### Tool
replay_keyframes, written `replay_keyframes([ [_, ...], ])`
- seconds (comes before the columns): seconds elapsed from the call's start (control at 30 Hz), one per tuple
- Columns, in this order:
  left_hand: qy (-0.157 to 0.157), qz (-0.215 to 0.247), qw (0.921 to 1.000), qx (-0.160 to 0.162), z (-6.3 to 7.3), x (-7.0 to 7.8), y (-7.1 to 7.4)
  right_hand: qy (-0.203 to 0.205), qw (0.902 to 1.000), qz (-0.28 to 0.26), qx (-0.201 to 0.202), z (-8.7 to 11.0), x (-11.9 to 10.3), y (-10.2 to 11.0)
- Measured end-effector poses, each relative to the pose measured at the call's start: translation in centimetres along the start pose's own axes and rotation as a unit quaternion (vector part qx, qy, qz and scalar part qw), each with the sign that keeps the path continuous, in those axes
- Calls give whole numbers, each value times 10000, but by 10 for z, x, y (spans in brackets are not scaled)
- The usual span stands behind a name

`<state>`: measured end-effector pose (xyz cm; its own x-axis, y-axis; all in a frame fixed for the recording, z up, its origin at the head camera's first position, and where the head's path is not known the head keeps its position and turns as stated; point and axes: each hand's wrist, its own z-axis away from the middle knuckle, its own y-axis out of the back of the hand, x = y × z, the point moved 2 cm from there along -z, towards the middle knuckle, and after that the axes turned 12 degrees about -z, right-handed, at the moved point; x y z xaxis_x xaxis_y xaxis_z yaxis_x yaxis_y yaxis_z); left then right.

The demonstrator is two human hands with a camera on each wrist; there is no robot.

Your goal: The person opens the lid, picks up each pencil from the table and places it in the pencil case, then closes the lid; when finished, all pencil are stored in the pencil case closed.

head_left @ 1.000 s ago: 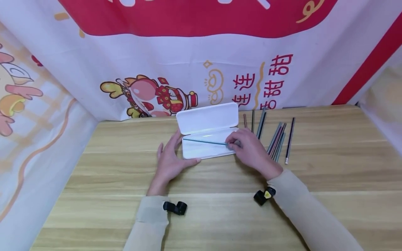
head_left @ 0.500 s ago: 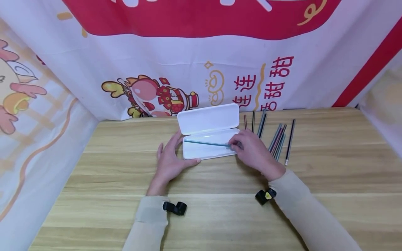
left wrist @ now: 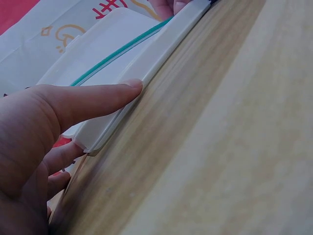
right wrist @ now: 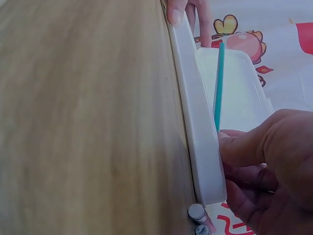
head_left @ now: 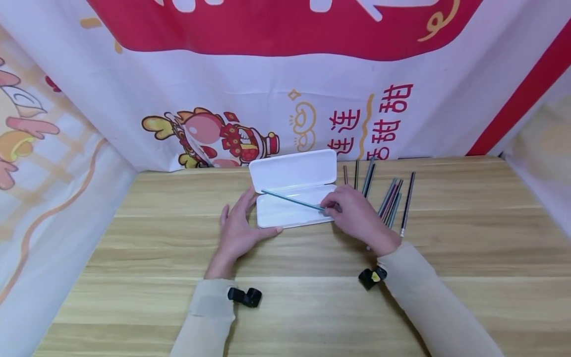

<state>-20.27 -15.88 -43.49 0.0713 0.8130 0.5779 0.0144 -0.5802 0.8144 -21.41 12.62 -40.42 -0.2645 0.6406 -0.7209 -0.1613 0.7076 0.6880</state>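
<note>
A white pencil case (head_left: 285, 216) lies on the table with its lid (head_left: 292, 171) raised at the back. My left hand (head_left: 238, 230) holds its left end. In the left wrist view the thumb (left wrist: 105, 100) lies along the case's front wall, and other fingers are round the end. Between thumb and fingers, my right hand (head_left: 357, 215) pinches a teal pencil (head_left: 292, 200) near its right end, over the case's right side. The pencil slants across the tray, its far end near the hinge at the left. The pinched end is hidden by my fingers.
Right of the case lies a bunch of pencils (head_left: 390, 204). A dark pencil (head_left: 408, 204) with a pale end is apart from them, and several more pencils (head_left: 369, 179) lie behind my right hand. A printed cloth (head_left: 250, 79) hangs along the table's back edge.
The teal pencil's left end has swung up and back, from inside the tray towards the hinge. My right hand keeps its pinch, and my left hand stays at the case.
</note>
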Motion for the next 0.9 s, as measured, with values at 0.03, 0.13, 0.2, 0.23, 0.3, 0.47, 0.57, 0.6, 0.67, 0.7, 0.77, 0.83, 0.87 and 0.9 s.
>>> replay_keyframes([
  [0.03, 8, 5, 10000, -1, 0, 0, 0, 73, 10000, 31, -22, 0, 0, 0],
  [0.13, 22, 33, 10000, 14, 1, 0, 0, 335, 9992, 180, -123, 0, -1, 2],
  [0.2, 18, 46, 10000, 23, 1, 1, 0, 444, 9984, 327, -158, 2, -1, 6],
  [0.23, 13, 51, 10000, 26, 1, 1, 0, 477, 9979, 398, -166, 4, -2, 9],
  [0.3, 2, 55, 10000, 26, 0, 2, 0, 499, 9973, 520, -166, 6, -3, 15],
  [0.47, -18, 52, 10000, 31, 0, 3, 0, 461, 9962, 690, -252, 10, -3, 25],
  [0.57, 27, 53, 10000, 15, 1, 3, 1, 394, 9960, 723, -337, 9, -1, 26],
  [0.6, 48, 51, 10000, 5, 1, 3, 1, 371, 9961, 722, -348, 9, 0, 25],
  [0.67, 90, 46, 9999, -11, 2, 3, 1, 321, 9961, 763, -315, 9, 2, 26],
  [0.7, 102, 40, 9999, -19, 2, 3, 1, 298, 9960, 789, -285, 9, 3, 27],
  [0.77, 115, 22, 9999, -24, 2, 3, 0, 279, 9957, 857, -215, 9, 6, 29],
  [0.83, 109, 5, 9999, -22, 2, 3, 1, 251, 9954, 906, -161, 10, 7, 33],
  [0.87, 106, -1, 9999, -25, 2, 3, 1, 253, 9955, 904, -149, 11, 8, 34],
  [0.9, 98, -7, 9999, -27, 2, 3, 1, 263, 9956, 891, -150, 11, 9, 36],
])
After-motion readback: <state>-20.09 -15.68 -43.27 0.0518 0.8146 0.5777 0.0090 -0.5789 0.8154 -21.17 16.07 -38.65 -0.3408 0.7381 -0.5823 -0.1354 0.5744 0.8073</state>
